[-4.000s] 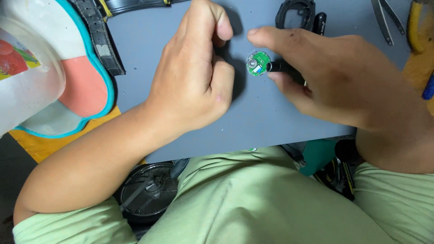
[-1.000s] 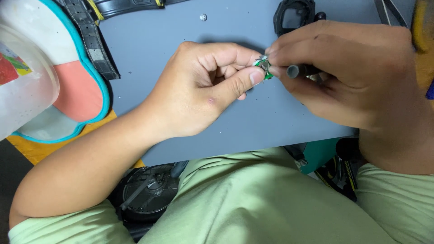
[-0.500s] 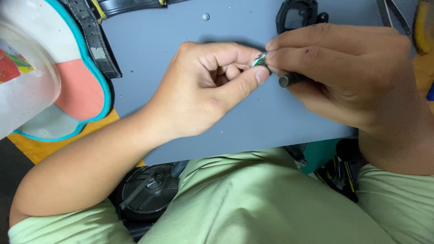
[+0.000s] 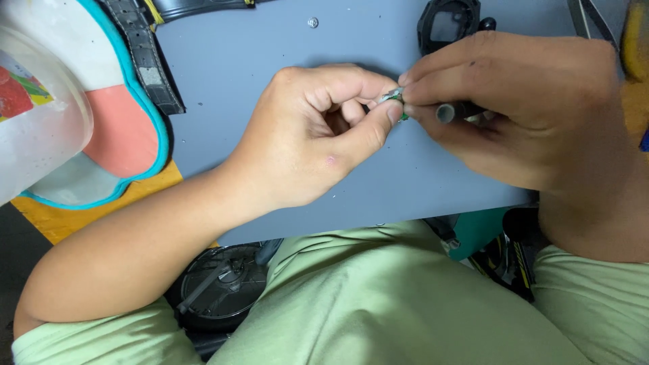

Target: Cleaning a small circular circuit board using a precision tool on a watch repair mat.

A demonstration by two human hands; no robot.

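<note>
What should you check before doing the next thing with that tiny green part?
1. Small green part pinched between both hands' fingertips: ok.
2. Left hand grip firm: cannot tell.
3. Right hand holds the dark tool: ok.
4. Tool tip seated on the part: cannot tell, fingers hide it.
5. Loose screw lies apart on the grey mat: ok.
6. Black watch case apart from the hands: ok.
</note>
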